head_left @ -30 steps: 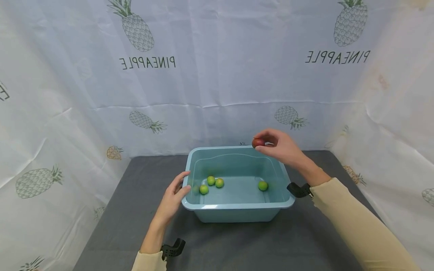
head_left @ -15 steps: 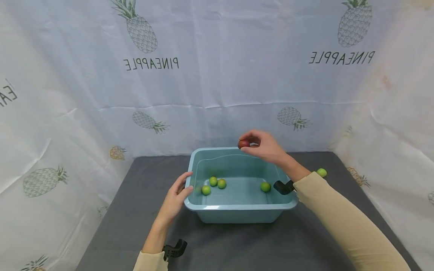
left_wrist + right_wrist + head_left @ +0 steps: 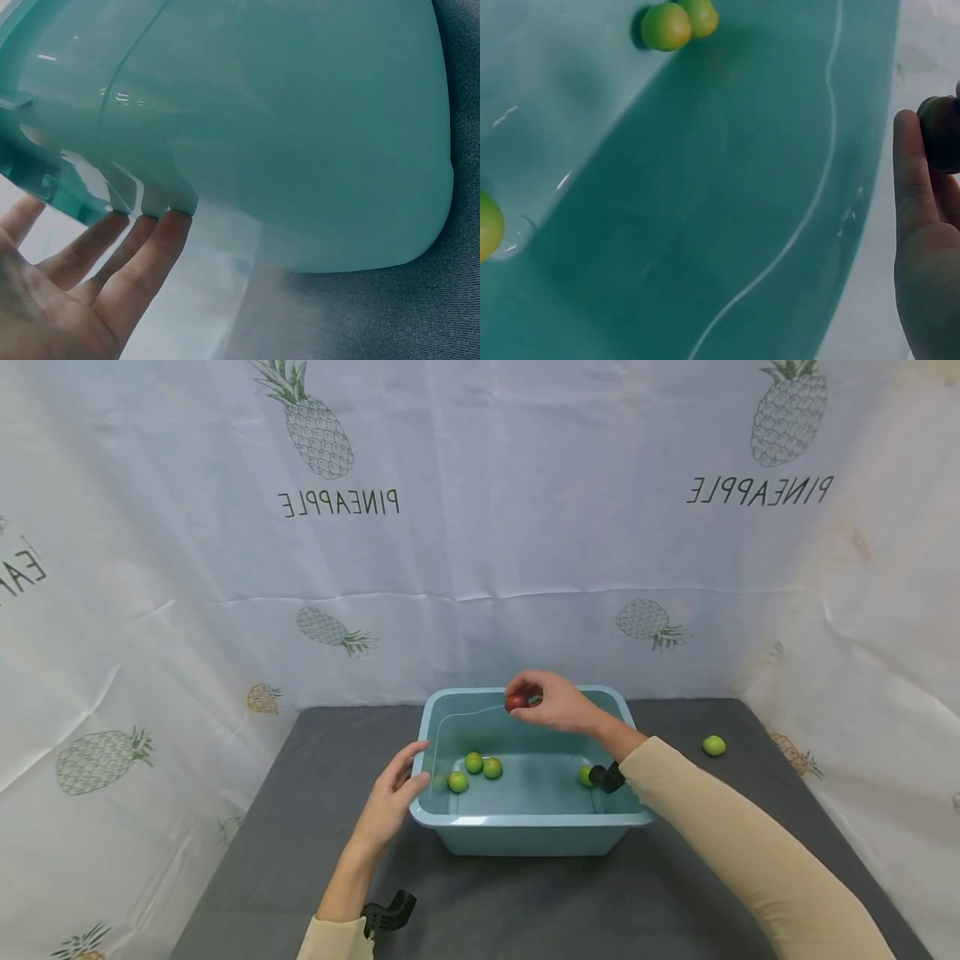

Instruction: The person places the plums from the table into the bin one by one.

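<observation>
My right hand (image 3: 551, 702) holds a dark red plum (image 3: 515, 702) between thumb and fingertips, above the far part of a blue-green plastic basin (image 3: 525, 819). In the right wrist view the plum (image 3: 939, 135) looks nearly black and is cut off by the frame edge. My left hand (image 3: 386, 797) rests at the basin's left rim; in the left wrist view its fairly straight fingers touch the outer wall (image 3: 315, 150). Inside the basin, several small round green fruits lie on the floor: a cluster at left (image 3: 473, 762), and one at right (image 3: 585, 776) partly behind the right wrist.
Another green fruit (image 3: 714, 745) lies on the dark grey table (image 3: 315, 827), right of the basin. White curtains printed with pineapples (image 3: 480, 527) surround the table at the back and sides. Each wrist wears a black strap mount (image 3: 388, 912).
My right hand has carried the plum leftward and slightly down, from the far right rim to over the basin. The green fruit on the table has come into sight. My left hand stays at the rim.
</observation>
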Available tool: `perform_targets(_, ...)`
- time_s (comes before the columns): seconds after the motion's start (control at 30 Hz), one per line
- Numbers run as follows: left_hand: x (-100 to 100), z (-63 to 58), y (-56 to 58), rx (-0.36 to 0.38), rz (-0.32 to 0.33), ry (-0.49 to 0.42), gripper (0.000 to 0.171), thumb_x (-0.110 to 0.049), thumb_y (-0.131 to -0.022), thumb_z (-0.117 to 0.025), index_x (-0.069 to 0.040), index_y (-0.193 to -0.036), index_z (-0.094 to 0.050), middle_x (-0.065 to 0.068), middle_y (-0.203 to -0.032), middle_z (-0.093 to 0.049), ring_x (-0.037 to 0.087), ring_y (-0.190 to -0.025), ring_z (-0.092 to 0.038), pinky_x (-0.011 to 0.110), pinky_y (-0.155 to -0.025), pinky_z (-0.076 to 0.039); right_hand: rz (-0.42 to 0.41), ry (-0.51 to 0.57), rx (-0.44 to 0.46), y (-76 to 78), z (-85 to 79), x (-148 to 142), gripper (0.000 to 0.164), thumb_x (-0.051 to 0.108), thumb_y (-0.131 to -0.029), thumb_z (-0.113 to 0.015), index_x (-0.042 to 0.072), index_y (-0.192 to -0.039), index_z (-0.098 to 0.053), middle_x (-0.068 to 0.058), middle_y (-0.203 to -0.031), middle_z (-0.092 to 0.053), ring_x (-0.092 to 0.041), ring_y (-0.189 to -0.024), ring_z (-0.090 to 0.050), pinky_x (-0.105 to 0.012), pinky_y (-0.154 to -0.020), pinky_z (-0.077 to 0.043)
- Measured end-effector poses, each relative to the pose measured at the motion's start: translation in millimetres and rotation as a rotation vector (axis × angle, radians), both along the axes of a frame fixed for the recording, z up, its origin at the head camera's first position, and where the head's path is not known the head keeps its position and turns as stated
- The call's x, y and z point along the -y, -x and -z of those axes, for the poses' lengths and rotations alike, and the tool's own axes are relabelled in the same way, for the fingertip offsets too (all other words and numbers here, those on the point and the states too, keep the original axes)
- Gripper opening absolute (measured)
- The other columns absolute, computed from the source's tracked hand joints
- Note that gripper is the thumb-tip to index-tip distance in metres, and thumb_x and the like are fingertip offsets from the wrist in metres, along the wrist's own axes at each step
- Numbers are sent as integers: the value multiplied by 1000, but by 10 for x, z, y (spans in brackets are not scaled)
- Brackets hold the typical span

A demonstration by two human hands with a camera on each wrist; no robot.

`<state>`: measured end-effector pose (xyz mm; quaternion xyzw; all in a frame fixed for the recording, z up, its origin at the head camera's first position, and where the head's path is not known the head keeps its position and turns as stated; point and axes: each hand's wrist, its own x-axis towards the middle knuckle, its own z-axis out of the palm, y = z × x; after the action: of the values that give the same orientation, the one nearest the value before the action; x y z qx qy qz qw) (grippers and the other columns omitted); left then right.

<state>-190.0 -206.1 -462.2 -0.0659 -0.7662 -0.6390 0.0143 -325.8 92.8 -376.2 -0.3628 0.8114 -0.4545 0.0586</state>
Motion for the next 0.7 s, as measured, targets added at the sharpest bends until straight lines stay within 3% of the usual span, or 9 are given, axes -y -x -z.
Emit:
perform_targets(0.23, -5, 3, -4, 0, -7, 1, 50, -27, -105, -59, -24, -152, -44, 18, -155, -42, 36, -139, -46, 58, -106, -40, -46, -145, 3, -7, 142, 90, 24, 9, -92, -69, 10, -115, -66, -4, -108, -65, -20, -98, -61, -37, -87, -53)
perform_targets(0.7, -6, -3, -9, -3, -4, -8, 50, -26, -105, -59, -23, -152, -44, 19, -154, -42, 36, -138, -46, 58, -105, -41, -164, -480, -126, 5, 225, 224, 18, 4, -94, -61, 12, -109, -66, 0, -101, -53, -16, -84, -49, -34, -75, -45)
